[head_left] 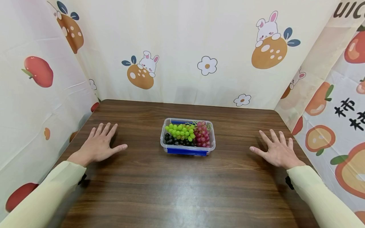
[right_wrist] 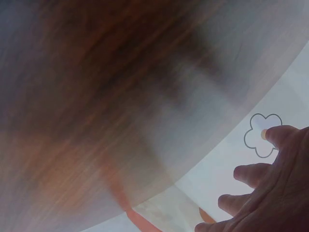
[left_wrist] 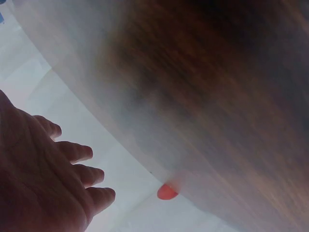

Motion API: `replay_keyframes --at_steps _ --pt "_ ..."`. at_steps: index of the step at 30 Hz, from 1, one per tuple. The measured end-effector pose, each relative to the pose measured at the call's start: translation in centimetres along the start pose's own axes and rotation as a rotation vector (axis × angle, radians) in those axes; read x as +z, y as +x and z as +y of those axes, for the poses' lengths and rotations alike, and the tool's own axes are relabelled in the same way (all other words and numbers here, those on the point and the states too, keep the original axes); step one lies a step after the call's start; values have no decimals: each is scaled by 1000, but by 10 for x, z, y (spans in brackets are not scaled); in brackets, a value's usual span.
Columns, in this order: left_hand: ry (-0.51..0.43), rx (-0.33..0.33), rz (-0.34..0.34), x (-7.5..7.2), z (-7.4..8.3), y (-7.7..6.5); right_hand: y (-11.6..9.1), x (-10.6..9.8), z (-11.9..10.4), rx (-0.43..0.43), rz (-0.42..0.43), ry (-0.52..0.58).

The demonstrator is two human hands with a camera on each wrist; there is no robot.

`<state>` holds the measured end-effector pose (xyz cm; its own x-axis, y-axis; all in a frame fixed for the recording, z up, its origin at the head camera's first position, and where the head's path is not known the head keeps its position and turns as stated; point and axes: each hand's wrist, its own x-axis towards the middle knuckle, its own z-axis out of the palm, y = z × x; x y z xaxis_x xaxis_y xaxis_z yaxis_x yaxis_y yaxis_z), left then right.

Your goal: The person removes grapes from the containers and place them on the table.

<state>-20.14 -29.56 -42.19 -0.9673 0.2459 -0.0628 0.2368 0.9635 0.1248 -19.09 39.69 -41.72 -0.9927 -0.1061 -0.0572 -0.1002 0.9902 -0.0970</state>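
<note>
Near the table's left edge my left hand (head_left: 98, 145) is spread palm down, its fingers straight and holding nothing. Over on the right side, my right hand (head_left: 276, 150) is spread the same way with nothing in it. Between them, apart from both, a clear plastic box (head_left: 162, 142) with blue side clips stands on the table. Green grapes (head_left: 179, 130), black grapes (head_left: 176, 141) and red grapes (head_left: 201, 136) lie inside it. In the left wrist view the left fingers (left_wrist: 79, 152) extend above the table; the right fingers (right_wrist: 253, 174) appear likewise in the right wrist view.
The brown wooden table (head_left: 182, 183) has rounded far corners. Behind it hangs a cream curtain (head_left: 182, 41) printed with rabbits and flowers. Fruit-printed cloths close in the left side (head_left: 65, 110) and the right side (head_left: 328, 110).
</note>
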Motion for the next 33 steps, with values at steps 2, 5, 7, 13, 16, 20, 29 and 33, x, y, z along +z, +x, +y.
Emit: replay_keyframes --at_steps 2,5,7,13,16,20,29,33 --pt "1 0 2 0 0 0 0 0 0 0 0 0" --pt "2 0 1 0 0 -1 0 1 0 -1 0 -3" --pt "0 0 0 0 1 -1 0 1 0 -2 -4 -6" --pt "-11 1 -9 1 0 -1 0 2 -1 -3 -7 -5" --pt "-11 3 -9 1 0 0 0 1 -1 -5 -1 -3" --pt "-7 5 -9 0 0 0 0 1 -1 -6 0 -2" --pt "-17 4 -8 -1 1 -1 -1 2 -3 -7 0 1" --pt "-26 9 -9 -1 2 -1 0 2 -5 -8 -2 8"
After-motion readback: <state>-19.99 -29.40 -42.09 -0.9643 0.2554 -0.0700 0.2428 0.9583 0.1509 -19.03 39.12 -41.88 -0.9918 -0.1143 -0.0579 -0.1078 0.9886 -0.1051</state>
